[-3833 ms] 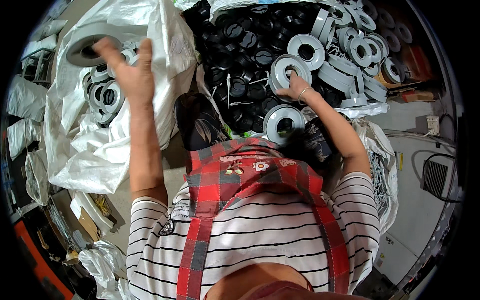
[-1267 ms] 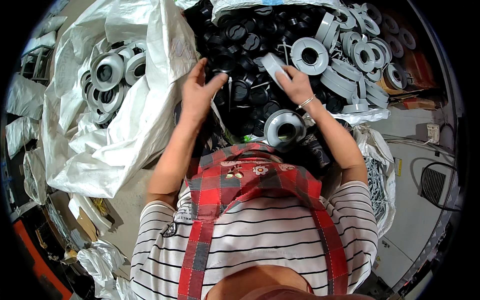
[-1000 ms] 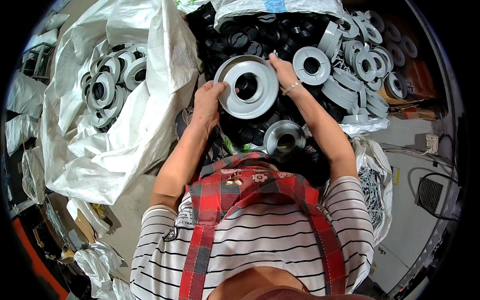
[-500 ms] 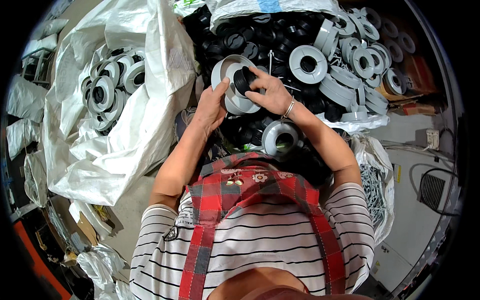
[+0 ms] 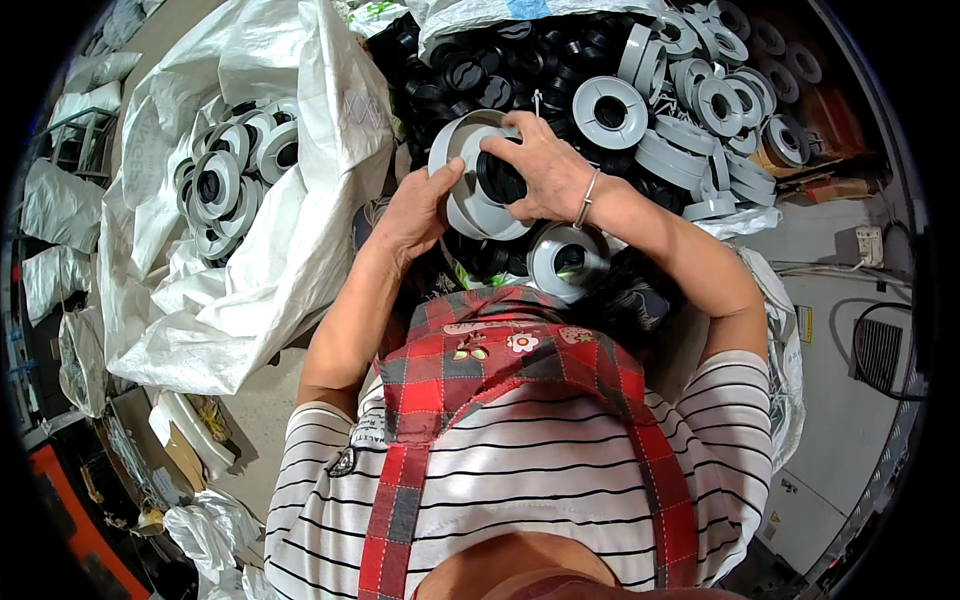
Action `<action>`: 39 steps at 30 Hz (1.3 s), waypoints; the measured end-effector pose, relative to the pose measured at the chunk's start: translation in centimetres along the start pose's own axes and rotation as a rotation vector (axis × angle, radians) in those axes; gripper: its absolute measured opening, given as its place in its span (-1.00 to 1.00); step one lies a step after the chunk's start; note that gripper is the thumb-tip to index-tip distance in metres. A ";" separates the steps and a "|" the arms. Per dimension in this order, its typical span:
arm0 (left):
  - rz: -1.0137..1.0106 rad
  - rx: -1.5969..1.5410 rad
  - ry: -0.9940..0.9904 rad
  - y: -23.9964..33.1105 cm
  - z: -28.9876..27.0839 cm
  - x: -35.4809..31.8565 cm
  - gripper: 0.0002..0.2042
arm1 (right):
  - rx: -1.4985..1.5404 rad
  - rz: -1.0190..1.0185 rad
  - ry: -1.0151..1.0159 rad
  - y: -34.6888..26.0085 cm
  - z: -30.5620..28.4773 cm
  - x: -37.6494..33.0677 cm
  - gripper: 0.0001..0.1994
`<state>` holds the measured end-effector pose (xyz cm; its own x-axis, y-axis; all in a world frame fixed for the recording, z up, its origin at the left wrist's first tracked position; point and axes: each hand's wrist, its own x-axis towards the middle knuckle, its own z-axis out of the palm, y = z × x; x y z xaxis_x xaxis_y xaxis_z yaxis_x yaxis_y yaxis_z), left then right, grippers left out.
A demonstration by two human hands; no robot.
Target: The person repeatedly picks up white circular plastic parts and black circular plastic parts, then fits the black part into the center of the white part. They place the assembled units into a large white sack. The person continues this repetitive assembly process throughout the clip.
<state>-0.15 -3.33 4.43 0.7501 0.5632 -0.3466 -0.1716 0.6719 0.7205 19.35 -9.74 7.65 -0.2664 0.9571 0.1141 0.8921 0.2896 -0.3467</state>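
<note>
My left hand (image 5: pixel 418 212) is closed on the left rim of a grey plastic flanged ring (image 5: pixel 474 214), thumb over the edge. The fingers of my right hand (image 5: pixel 548 172) curl around a black ribbed round plastic part (image 5: pixel 496 182) at the ring's centre; whether it is fully seated I cannot tell. Just nearer to me, another grey ring (image 5: pixel 545 260) with a dark centre rests below my right wrist. Beyond my hands spreads a heap of black round plastic parts (image 5: pixel 465 76). A grey ring with a black middle (image 5: pixel 640 112) lies on its right side.
A large open white woven sack (image 5: pixel 290 110) at left holds several grey rings (image 5: pixel 232 195) with black centres. Many more grey rings (image 5: pixel 672 160) are piled at right. A grey metal cabinet (image 5: pixel 830 400) with a black cable stands at the far right; white bags (image 5: pixel 60 195) line the far left.
My right hand has shifted and now wraps further over the black part. The grey ring has moved slightly right and nearer to me, and my right elbow has swung outward.
</note>
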 end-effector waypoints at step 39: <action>0.647 0.730 0.368 5.0 -1.7 -2.1 -0.04 | -0.142 0.404 -0.414 9.3 10.4 -9.3 -0.58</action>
<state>-3.73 -0.35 7.71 0.3900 0.9064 0.1623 0.0487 -0.1963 0.9793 26.36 -15.83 -6.31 0.0096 0.9237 -0.3829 0.9850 -0.0747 -0.1557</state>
